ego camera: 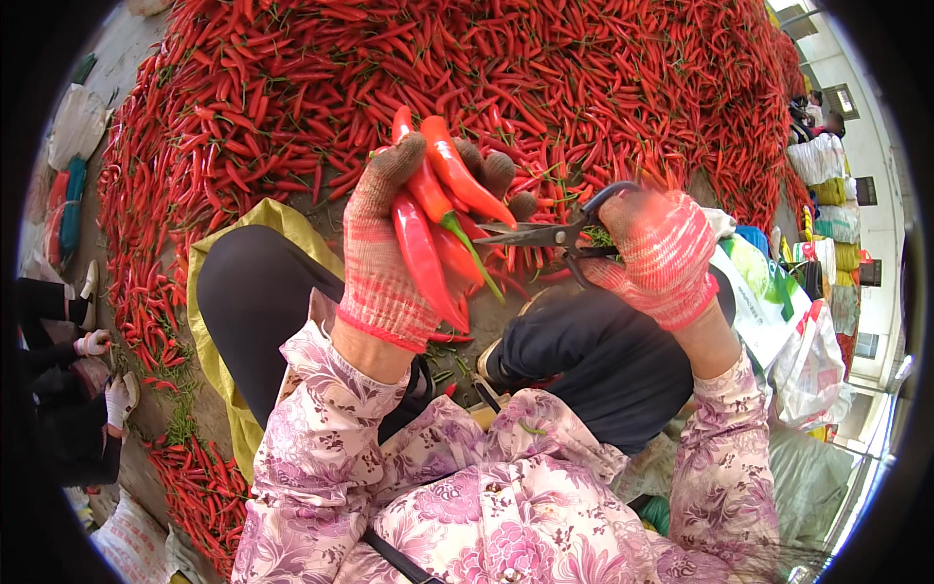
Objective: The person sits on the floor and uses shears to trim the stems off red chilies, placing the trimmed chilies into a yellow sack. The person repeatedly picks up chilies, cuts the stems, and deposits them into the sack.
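My left hand (394,255), in a red-and-white knit glove with dark stained fingertips, holds several red chili peppers (422,252) loosely in its palm. One of them has a green stem (473,257) hanging down over the others. In a similar glove, my right hand (657,248) grips dark-handled scissors (558,235) by the loops. The blades point left, their tips beside the held peppers; whether they touch one cannot be told. Beyond both hands spreads a large heap of red chili peppers (584,80), many with green stems.
A yellow woven sack (211,314) lies beside my left knee. Cut green stems (446,361) litter the ground between my legs. At the left edge another person's gloved hands (93,342) are seen near a smaller pepper pile (201,496). Plastic bags (806,365) stand at right.
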The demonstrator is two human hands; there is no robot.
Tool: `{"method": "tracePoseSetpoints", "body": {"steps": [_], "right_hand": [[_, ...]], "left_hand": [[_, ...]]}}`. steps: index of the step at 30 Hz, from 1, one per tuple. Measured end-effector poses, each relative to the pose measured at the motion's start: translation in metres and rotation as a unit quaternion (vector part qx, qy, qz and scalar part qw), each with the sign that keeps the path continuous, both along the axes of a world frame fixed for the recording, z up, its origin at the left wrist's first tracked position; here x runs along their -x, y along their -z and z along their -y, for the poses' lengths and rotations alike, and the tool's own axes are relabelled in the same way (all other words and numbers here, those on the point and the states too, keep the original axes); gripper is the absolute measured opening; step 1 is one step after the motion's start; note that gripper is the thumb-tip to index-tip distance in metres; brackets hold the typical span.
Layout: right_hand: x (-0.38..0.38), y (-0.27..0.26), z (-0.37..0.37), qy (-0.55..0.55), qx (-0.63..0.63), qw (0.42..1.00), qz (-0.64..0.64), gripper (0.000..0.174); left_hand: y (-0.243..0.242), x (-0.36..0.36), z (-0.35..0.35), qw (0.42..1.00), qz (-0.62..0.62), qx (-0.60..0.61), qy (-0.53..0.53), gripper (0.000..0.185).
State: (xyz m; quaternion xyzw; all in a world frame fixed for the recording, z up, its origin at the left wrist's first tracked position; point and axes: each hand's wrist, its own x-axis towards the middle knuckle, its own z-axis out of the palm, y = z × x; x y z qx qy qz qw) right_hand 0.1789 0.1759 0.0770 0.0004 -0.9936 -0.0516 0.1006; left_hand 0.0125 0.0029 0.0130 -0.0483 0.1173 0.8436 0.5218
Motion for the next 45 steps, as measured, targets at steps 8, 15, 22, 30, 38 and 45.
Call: {"method": "tracePoseSetpoints", "body": {"steps": [8,15,22,30,38,45], "right_hand": [[0.001,0.009,-0.001,-0.010,0.015,1.000,-0.015,0.039],[-0.006,0.013,-0.005,0.037,0.022,0.999,-0.005,0.035],[-0.011,0.009,-0.008,0.010,0.005,0.999,-0.030,0.032],[-0.022,0.025,-0.018,-0.092,0.016,0.989,0.111,0.033],[-0.027,0.017,-0.015,-0.074,0.118,0.989,0.044,0.035],[-0.019,0.005,-0.014,0.021,0.136,0.989,-0.060,0.032]], "left_hand": [[0.010,-0.008,-0.005,0.999,0.020,0.022,0.012,0.041],[0.029,-0.016,-0.007,0.997,0.038,-0.014,0.060,0.038],[0.023,-0.025,-0.008,0.997,0.031,0.026,0.060,0.039],[0.027,-0.027,-0.003,0.973,-0.168,0.144,0.062,0.033],[-0.003,-0.028,-0.010,0.811,-0.495,0.272,-0.155,0.045],[-0.027,-0.011,0.003,0.967,-0.247,0.059,-0.019,0.043]]}}
